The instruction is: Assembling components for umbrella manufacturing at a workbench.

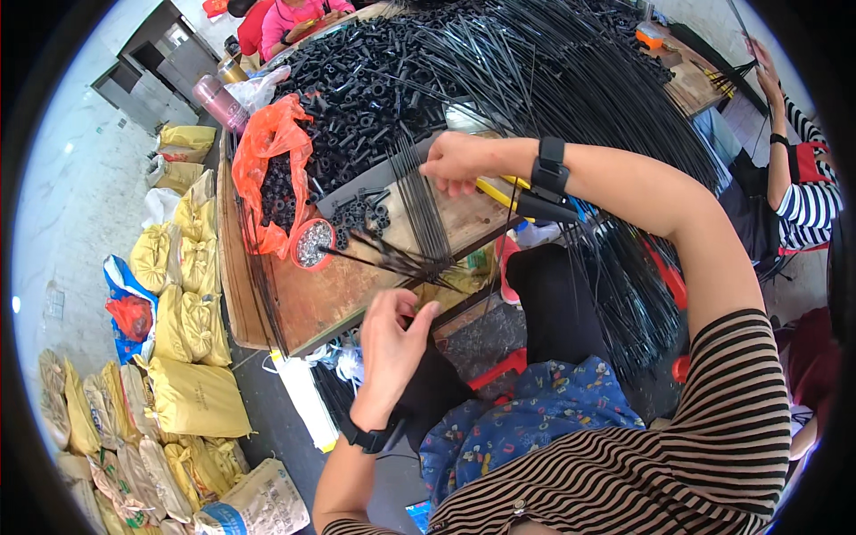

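My right hand (pixel 459 163) reaches across the wooden workbench, its fingers curled in beside a row of thin black rods (pixel 419 214). Whatever its fingertips pinch is hidden. Lower down, my left hand (pixel 392 343) is raised at the bench's near edge, thumb apart from the bent fingers, with nothing visible between them. Just beyond it, more thin black rods (pixel 388 259) lie crosswise, their ends fanned out. A red round bowl (pixel 312 244) holds small shiny metal pieces. Short black tubular parts (pixel 361 214) are scattered between the bowl and the row of rods.
A large heap of black parts (pixel 357 98) covers the far bench, with long black rods (pixel 571 89) piled rightward. An orange plastic bag (pixel 272 152) lies at the left edge. Yellow sacks (pixel 196 392) line the left wall. Other people sit at the far side and right.
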A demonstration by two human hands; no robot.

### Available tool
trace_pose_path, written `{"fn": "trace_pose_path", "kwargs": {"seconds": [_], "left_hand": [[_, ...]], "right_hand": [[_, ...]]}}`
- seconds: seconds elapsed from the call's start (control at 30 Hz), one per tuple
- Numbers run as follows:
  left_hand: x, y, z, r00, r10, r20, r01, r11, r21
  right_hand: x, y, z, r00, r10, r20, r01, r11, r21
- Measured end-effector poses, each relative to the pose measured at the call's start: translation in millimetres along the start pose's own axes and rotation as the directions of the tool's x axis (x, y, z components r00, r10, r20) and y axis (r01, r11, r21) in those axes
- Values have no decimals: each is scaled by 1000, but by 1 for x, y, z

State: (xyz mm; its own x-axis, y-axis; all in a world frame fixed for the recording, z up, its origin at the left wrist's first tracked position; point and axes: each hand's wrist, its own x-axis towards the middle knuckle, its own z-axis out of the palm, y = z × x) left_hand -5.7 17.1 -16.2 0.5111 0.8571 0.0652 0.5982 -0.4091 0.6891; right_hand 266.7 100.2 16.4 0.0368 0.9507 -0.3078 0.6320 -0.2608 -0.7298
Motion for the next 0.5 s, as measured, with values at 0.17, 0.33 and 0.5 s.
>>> {"fn": "trace_pose_path", "kwargs": {"seconds": [0.17, 0.33, 0.5], "left_hand": [[36, 0, -15, 842, 539, -27, -507, 807, 302], [69, -8, 1, 742, 644, 188, -667, 679, 306], [77, -8, 12, 711, 666, 228, -699, 628, 342]], "right_hand": [[10, -2, 13, 1000, 3, -14, -3, 999, 35], [0, -9, -2, 982, -146, -120, 130, 982, -134], [-5, 1, -56, 935, -275, -225, 164, 896, -412]]}}
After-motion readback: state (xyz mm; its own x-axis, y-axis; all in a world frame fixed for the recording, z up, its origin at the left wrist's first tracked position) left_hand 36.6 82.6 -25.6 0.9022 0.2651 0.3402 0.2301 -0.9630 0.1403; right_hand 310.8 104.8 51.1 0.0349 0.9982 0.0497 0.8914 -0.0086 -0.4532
